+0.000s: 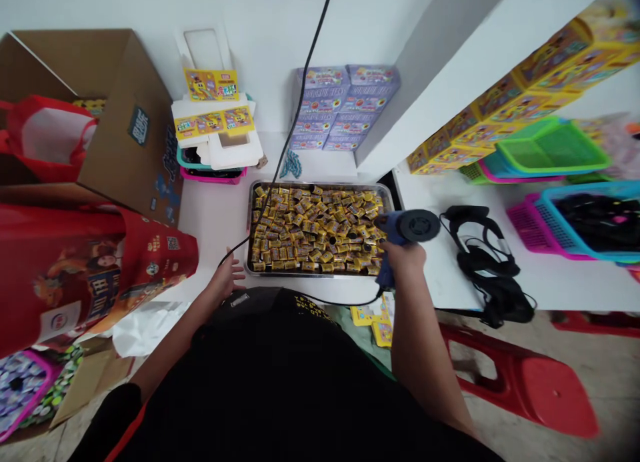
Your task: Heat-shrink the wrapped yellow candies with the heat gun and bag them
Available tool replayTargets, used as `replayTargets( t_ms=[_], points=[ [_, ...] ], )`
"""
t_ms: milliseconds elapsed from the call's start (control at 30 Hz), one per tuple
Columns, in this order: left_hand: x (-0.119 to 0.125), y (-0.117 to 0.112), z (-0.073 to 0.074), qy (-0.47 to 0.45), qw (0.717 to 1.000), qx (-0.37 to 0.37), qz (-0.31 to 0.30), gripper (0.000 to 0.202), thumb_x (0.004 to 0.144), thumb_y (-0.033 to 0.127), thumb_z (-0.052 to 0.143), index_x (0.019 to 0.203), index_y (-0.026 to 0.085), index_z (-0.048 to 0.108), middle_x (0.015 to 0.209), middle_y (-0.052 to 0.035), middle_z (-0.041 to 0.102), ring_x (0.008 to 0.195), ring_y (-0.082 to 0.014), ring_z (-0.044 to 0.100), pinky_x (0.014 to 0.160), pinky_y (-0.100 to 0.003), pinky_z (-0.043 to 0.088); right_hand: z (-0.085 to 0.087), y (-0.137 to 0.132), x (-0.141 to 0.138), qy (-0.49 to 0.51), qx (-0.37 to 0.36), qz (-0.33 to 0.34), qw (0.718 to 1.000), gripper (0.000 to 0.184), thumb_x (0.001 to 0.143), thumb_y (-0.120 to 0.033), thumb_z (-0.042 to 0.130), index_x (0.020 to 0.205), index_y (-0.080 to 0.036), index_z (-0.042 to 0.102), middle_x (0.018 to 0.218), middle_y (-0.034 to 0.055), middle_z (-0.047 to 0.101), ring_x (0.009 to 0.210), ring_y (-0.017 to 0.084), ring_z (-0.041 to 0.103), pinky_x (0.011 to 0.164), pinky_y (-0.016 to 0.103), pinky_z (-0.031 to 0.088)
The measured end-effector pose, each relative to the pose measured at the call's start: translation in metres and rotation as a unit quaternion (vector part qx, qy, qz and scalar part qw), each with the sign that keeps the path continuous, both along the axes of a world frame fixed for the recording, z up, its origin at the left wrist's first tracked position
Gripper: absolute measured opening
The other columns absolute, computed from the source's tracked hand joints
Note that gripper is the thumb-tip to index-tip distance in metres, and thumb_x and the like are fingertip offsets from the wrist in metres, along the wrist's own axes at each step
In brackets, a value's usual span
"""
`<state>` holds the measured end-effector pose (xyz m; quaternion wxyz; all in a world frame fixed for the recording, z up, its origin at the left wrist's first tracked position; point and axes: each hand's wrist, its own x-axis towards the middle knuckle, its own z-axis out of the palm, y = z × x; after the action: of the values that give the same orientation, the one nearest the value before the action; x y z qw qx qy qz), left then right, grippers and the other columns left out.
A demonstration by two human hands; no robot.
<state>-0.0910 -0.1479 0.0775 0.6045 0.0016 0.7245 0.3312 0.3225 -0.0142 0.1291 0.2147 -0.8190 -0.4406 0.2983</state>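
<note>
Right hand (406, 259) gripping blower (404, 226), white table (215, 212), wall (265, 22)

Soft light leaves faint shadows; the white wall (260, 22) is palest at twelve o'clock, while the black shirt (300, 382) at six loses detail. Blur and wide-angle stretch smear the yellow boxes (500, 105) toward two, where the corner darkens.

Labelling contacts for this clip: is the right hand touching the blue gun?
Touching. The head view shows the right hand wrapped around the handle of the blue gun, with no gap between them.
</note>
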Motion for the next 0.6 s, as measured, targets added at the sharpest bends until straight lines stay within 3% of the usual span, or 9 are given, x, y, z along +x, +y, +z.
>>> replayTargets(
  t_ms=[100,233,333,433,500,600],
  points=[
    [0.006,0.003,-0.002,0.000,1.000,-0.014,-0.003,0.074,0.099,0.074,0.031,0.135,0.013,0.054,0.137,-0.0271,0.058,0.116,-0.0367,0.064,0.081,-0.052,0.062,0.007,-0.034,0.013,-0.030,-0.055,-0.038,0.997,0.008,0.066,-0.023,0.071,0.072,-0.017,0.068,0.051,0.0069,0.064,0.064,0.031,0.074,0.058,0.035,0.056],
    [0.009,0.007,0.002,0.013,1.000,-0.012,0.018,0.080,0.100,0.075,0.022,0.141,0.013,0.051,0.144,-0.0279,0.054,0.125,-0.0398,0.060,0.085,-0.056,0.061,0.011,-0.068,-0.011,0.161,-0.101,0.013,0.982,0.017,0.060,-0.026,0.072,0.074,-0.019,0.065,0.056,0.0040,0.067,0.051,0.022,0.067,0.050,0.031,0.053],
    [0.009,0.010,0.008,0.019,0.999,-0.001,0.034,0.082,0.101,0.073,0.015,0.147,0.013,0.046,0.151,-0.0279,0.049,0.132,-0.0412,0.055,0.092,-0.058,0.059,0.014,-0.074,-0.042,0.293,-0.123,0.084,0.944,0.019,0.054,-0.025,0.073,0.070,-0.018,0.064,0.063,0.0037,0.068,0.054,0.019,0.066,0.049,0.028,0.052],
    [0.007,0.011,0.011,0.021,0.999,0.008,0.027,0.084,0.101,0.072,0.012,0.149,0.011,0.044,0.152,-0.0287,0.048,0.134,-0.0424,0.054,0.093,-0.060,0.058,0.015,-0.074,-0.055,0.348,-0.136,0.118,0.920,0.022,0.051,-0.023,0.073,0.070,-0.017,0.064,0.068,0.0032,0.069,0.055,0.019,0.066,0.047,0.026,0.050],
    [0.004,0.009,0.010,0.024,0.999,0.009,0.027,0.085,0.101,0.073,0.013,0.148,0.011,0.046,0.150,-0.0293,0.050,0.132,-0.0424,0.056,0.089,-0.059,0.060,0.013,-0.078,-0.046,0.324,-0.119,0.087,0.934,0.020,0.053,-0.022,0.073,0.070,-0.018,0.062,0.063,0.0024,0.067,0.053,0.019,0.065,0.047,0.026,0.050],
    [-0.001,0.006,0.008,0.021,0.999,-0.002,0.035,0.081,0.102,0.071,0.017,0.146,0.011,0.048,0.147,-0.0291,0.052,0.130,-0.0412,0.058,0.084,-0.055,0.062,0.008,-0.090,-0.015,0.223,-0.087,-0.011,0.971,0.016,0.057,-0.023,0.072,0.068,-0.019,0.061,0.054,0.0023,0.064,0.048,0.018,0.063,0.046,0.027,0.052]
  ],
)
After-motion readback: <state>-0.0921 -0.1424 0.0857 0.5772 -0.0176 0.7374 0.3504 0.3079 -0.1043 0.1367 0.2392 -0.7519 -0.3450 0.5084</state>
